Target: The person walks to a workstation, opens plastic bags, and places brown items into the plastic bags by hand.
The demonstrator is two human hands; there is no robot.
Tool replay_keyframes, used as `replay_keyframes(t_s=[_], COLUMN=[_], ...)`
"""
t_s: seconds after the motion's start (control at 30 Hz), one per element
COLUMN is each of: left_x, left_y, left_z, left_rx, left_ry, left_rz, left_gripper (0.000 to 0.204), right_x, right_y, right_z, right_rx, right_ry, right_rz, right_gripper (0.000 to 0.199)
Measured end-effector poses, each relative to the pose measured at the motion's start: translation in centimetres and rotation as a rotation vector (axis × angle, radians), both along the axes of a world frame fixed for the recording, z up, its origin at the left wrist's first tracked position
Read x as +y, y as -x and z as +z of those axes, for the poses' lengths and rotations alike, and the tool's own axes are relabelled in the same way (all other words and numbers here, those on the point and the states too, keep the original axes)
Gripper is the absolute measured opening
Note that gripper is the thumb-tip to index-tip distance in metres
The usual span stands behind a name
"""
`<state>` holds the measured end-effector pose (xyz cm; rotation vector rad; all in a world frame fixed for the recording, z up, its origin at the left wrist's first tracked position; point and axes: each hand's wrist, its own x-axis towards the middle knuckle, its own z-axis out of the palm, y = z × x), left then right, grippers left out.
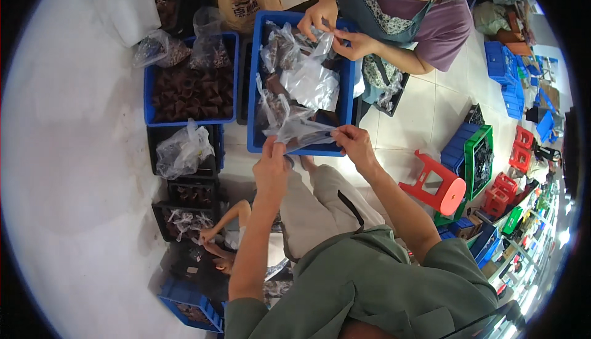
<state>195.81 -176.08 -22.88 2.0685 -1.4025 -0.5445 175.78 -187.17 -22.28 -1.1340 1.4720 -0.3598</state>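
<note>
A clear plastic bag (301,132) is stretched between my hands over the near edge of a blue crate (252,92). My left hand (271,165) pinches one side of the bag. At its other side, my right hand (357,145) grips the plastic between thumb and fingers. Inside the crate lie several clear bags (311,83), some with dark brown pieces in them. Across the crate, a co-worker's hands (354,44) pinch another clear bag at its top.
On the left, a second blue crate (234,77) holds dark brown cone-shaped pieces. Black crates with bags stand nearer, where another person's hand (208,235) reaches in. A red stool (436,185) lies tipped at right, beside green and blue crates (477,160). A white wall (68,154) bounds the left.
</note>
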Motion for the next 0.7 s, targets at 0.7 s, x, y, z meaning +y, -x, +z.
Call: replay_keyframes(t_s=[0.7], left_x=[-1.8], left_y=[-1.0], left_z=[-2.2], left_rx=[1.368], left_ry=[0.056], left_rz=[-0.010], left_gripper=[0.020], right_x=[-0.1], right_y=[-1.9], right_z=[0.5], right_rx=[-0.046], right_ry=[0.417], right_rz=[0.310], right_gripper=[0.010])
